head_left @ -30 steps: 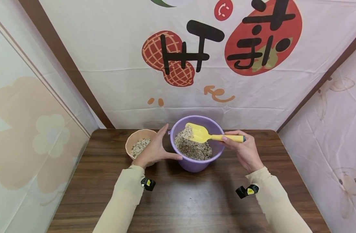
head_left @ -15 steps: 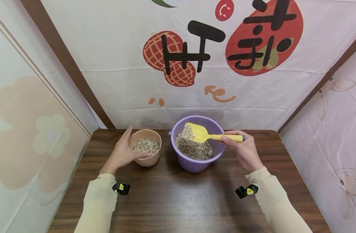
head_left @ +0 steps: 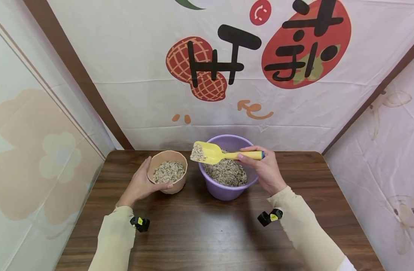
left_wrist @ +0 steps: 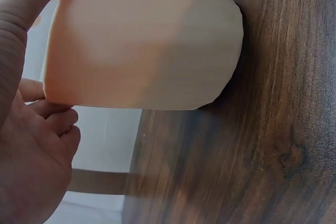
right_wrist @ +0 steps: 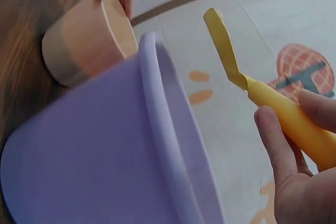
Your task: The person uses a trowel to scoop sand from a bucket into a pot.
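Note:
My right hand (head_left: 266, 169) grips the yellow handle of a toy shovel (head_left: 212, 153), whose scoop carries some pale, grain-like bits. The scoop hangs over the left rim of a purple bucket (head_left: 224, 192), which is partly filled with the same speckled bits. To the bucket's left stands a peach flowerpot-like tub (head_left: 174, 187), also part filled. My left hand (head_left: 140, 184) holds this tub by its left side near the rim, with the thumb along the front. In the left wrist view, curled fingers (left_wrist: 60, 119) touch the tub's rim. The right wrist view shows the shovel side-on above the bucket.
The bucket and tub stand near the back edge of a dark wooden table (head_left: 207, 233). Right behind it hangs a white printed cloth (head_left: 142, 105), and more printed cloths flank both sides.
My left hand has left the bucket's side, moved left and taken hold of the tub. My right hand has carried the loaded shovel left, from inside the bucket's outline to over its left rim.

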Available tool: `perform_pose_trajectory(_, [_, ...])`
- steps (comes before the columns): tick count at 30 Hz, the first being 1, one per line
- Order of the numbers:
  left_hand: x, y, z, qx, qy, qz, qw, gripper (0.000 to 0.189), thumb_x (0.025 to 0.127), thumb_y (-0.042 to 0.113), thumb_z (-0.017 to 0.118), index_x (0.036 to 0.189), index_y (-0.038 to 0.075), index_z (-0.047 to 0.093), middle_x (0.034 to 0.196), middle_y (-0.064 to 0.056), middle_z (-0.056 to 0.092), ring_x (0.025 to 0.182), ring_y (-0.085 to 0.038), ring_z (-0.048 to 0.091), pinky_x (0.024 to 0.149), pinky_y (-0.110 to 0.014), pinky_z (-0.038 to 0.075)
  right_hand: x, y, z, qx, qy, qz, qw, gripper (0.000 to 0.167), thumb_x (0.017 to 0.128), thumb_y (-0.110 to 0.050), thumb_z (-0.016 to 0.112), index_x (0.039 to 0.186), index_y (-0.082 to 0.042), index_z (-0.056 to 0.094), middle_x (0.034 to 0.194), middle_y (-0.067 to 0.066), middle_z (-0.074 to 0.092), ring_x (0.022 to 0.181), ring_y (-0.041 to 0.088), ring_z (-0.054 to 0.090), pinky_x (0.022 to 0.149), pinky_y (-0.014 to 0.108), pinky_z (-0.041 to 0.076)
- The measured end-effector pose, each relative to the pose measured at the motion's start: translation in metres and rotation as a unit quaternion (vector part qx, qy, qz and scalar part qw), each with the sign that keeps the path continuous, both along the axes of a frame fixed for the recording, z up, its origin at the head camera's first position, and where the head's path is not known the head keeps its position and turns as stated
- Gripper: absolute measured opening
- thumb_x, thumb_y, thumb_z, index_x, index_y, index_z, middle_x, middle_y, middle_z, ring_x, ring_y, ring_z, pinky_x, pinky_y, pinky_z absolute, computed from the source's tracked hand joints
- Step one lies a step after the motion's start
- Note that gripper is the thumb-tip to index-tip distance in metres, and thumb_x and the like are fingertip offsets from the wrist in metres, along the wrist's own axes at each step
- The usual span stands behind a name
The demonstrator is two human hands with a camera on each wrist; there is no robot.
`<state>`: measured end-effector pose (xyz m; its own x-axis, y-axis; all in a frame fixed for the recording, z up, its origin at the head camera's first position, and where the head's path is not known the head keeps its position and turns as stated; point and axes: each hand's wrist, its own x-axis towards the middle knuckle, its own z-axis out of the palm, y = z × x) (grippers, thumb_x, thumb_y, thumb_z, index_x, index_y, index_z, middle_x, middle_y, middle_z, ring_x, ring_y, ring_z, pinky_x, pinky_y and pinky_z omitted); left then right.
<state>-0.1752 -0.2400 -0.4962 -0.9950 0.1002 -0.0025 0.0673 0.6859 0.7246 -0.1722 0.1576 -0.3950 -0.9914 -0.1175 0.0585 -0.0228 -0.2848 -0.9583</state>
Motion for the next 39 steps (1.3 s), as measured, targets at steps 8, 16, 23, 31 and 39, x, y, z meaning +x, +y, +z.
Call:
perform_pose_trajectory(8, [0.002, 0.0, -0.001, 0.007, -0.008, 0.011, 0.9999, 0.138, 0.066, 0.054, 0.093, 0.161, -0.001, 0.009, 0.164, -0.027, 0.018, 0.146, -0.045, 0.027, 0.114, -0.061, 0.03, -0.01, -0.038, 0.002, 0.004, 0.004, 0.032, 0.9995, 0.021, 0.087, 0.009, 0.075, 0.107, 0.013, 0.068, 0.106, 0.021, 0.065, 0.09, 0.027, 0.071, 0.089, 0.046, 0.057])
perform_pose_trajectory(16, [0.003, 0.002, -0.002, 0.022, -0.016, 0.015, 0.9995, 0.139, 0.065, 0.055, 0.093, 0.163, 0.003, 0.008, 0.163, -0.025, 0.02, 0.143, -0.045, 0.032, 0.113, -0.061, 0.032, -0.02, -0.07, -0.002, 0.011, 0.012, 0.047, 0.9988, 0.018, 0.086, 0.008, 0.077, 0.103, 0.01, 0.071, 0.097, 0.019, 0.071, 0.084, 0.027, 0.073, 0.086, 0.049, 0.058])
perform_pose_trajectory(23, [0.004, 0.0, -0.004, 0.029, -0.018, 0.017, 0.9993, 0.139, 0.065, 0.054, 0.093, 0.163, 0.004, 0.008, 0.163, -0.025, 0.022, 0.142, -0.045, 0.033, 0.112, -0.062, 0.033, -0.027, -0.095, -0.003, 0.048, -0.003, 0.046, 0.9978, 0.026, 0.086, 0.008, 0.077, 0.108, 0.017, 0.066, 0.096, 0.018, 0.069, 0.086, 0.026, 0.072, 0.085, 0.045, 0.059])
perform_pose_trajectory(31, [0.003, -0.001, -0.006, 0.033, -0.015, 0.018, 0.9992, 0.139, 0.065, 0.054, 0.094, 0.163, 0.003, 0.009, 0.163, -0.025, 0.021, 0.143, -0.044, 0.032, 0.113, -0.061, 0.032, -0.032, -0.114, 0.0, 0.182, 0.0, 0.013, 0.9832, 0.017, 0.084, -0.004, 0.083, 0.099, -0.002, 0.077, 0.1, 0.014, 0.069, 0.083, 0.024, 0.071, 0.082, 0.048, 0.06])
perform_pose_trajectory(39, [0.003, 0.0, -0.006, 0.043, -0.016, 0.018, 0.9988, 0.138, 0.065, 0.052, 0.094, 0.163, 0.003, 0.01, 0.163, -0.025, 0.022, 0.143, -0.044, 0.033, 0.113, -0.061, 0.032, -0.036, -0.124, 0.0, 0.289, 0.049, -0.019, 0.956, 0.014, 0.082, -0.01, 0.086, 0.095, -0.01, 0.079, 0.089, 0.005, 0.073, 0.072, 0.017, 0.068, 0.064, 0.032, 0.059])
